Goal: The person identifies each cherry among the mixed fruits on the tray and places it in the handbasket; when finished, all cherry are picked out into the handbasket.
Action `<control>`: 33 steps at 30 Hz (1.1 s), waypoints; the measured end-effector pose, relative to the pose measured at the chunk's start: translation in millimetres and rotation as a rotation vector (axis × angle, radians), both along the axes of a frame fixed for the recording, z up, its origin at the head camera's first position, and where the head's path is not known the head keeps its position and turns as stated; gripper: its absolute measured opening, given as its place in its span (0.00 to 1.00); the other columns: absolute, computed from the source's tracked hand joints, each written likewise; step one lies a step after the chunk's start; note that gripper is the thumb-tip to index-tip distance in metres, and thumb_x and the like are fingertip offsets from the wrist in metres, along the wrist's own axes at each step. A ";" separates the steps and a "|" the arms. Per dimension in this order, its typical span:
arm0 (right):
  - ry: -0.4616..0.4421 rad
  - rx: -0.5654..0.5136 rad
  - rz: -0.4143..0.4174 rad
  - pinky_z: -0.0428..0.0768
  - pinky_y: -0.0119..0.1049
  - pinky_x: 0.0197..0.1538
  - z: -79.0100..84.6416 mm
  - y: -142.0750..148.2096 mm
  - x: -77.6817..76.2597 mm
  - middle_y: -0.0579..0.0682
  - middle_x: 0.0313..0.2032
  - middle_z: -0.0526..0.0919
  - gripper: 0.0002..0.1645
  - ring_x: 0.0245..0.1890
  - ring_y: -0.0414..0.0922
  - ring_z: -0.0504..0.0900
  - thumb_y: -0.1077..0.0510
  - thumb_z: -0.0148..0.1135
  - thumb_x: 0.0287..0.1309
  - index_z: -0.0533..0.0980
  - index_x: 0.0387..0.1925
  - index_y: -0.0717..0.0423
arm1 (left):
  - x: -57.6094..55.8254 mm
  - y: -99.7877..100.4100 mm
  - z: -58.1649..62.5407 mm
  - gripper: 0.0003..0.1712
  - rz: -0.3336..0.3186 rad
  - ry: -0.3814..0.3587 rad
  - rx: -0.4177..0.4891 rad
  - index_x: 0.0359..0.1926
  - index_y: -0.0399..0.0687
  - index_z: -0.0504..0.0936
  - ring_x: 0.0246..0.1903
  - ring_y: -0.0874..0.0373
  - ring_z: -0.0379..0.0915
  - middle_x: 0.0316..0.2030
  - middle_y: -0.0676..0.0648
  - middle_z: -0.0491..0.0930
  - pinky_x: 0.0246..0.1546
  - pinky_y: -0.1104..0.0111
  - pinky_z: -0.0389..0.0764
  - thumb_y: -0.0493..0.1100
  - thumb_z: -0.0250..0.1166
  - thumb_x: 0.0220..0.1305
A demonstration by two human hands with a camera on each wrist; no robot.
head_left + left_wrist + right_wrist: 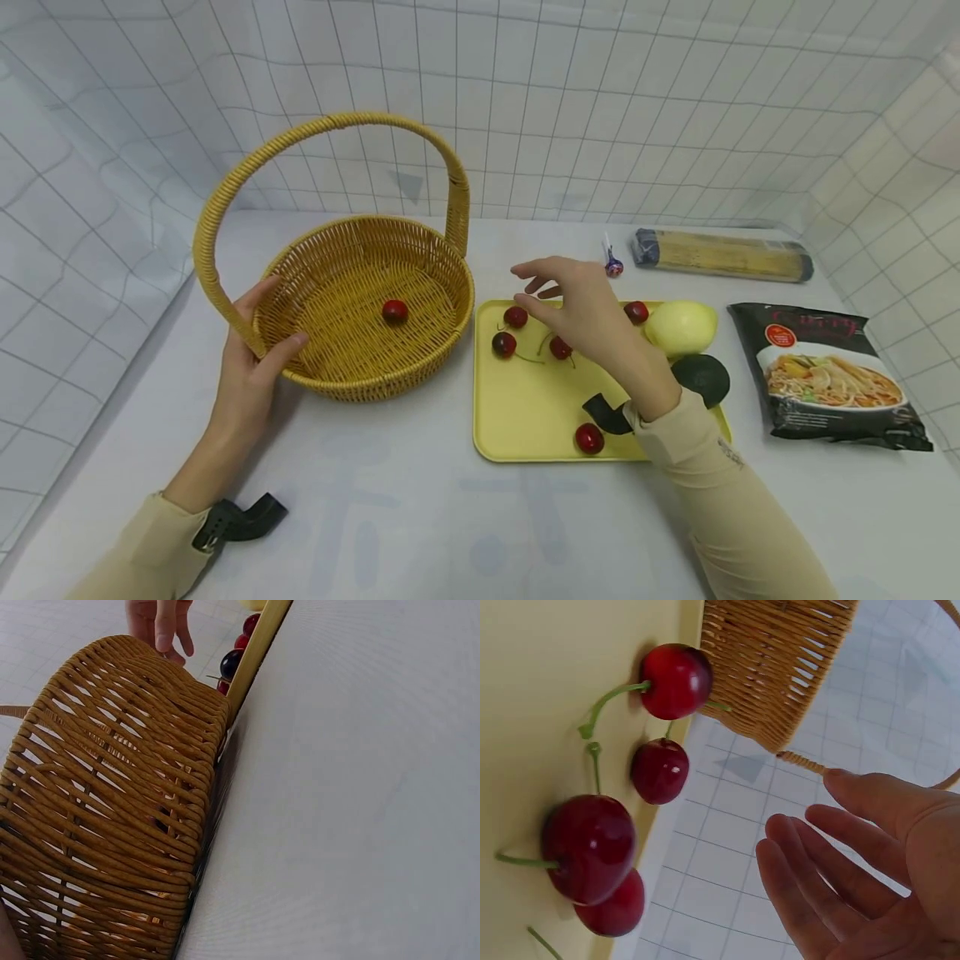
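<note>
A wicker basket with a tall arched handle stands at the left, one cherry lying in it. My left hand holds its left rim by the foot of the handle, the thumb over the edge. Above the back part of a yellow tray hovers my right hand, fingers loosely bent and nothing between them. Under and beside that hand lie several cherries with green stems, among them a dark red cherry and a brighter cherry. Another cherry rests near the tray's front edge.
On the tray's right side sit a yellow lemon-like fruit and a dark green avocado-like fruit. Behind are a wrapped lollipop and a long yellowish packet. A black noodle packet lies at the right.
</note>
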State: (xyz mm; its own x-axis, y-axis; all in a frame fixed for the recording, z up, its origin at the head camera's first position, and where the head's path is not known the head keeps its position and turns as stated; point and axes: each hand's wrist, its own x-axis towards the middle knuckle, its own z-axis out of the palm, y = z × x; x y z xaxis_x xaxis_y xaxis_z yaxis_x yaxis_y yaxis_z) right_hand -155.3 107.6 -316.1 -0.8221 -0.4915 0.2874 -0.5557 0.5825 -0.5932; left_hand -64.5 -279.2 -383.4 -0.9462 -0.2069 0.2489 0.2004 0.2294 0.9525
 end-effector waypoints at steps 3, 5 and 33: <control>-0.067 0.034 0.025 0.85 0.48 0.56 -5.9 0.2 -3.1 0.54 0.56 0.88 0.20 0.52 0.51 0.88 0.59 0.71 0.68 0.83 0.60 0.57 | -0.5 -0.4 -0.2 0.42 0.002 0.003 -0.003 0.82 0.56 0.60 0.80 0.58 0.44 0.81 0.48 0.54 0.79 0.61 0.38 0.34 0.62 0.71; -0.095 0.057 0.043 0.84 0.48 0.57 -10.6 0.4 -5.1 0.54 0.56 0.88 0.20 0.53 0.52 0.87 0.60 0.70 0.68 0.84 0.60 0.58 | -0.7 -0.3 -1.1 0.42 -0.001 0.007 -0.001 0.81 0.55 0.60 0.80 0.58 0.44 0.81 0.48 0.55 0.79 0.62 0.38 0.33 0.62 0.71; -0.125 0.205 0.103 0.84 0.46 0.57 -37.2 -4.6 -12.0 0.54 0.48 0.91 0.18 0.50 0.50 0.88 0.63 0.73 0.64 0.86 0.55 0.60 | 1.3 -0.6 1.0 0.41 -0.009 -0.005 -0.031 0.81 0.57 0.60 0.81 0.58 0.44 0.81 0.49 0.54 0.79 0.61 0.41 0.36 0.62 0.72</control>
State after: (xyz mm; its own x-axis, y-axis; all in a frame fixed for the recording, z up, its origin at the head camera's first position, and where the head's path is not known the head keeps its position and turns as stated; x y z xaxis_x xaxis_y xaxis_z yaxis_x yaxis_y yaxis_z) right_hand -167.3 103.0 -353.3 -0.7877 -0.6119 0.0722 -0.5479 0.6420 -0.5363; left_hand -63.2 -279.7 -382.4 -0.9493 -0.1907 0.2499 0.1975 0.2566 0.9461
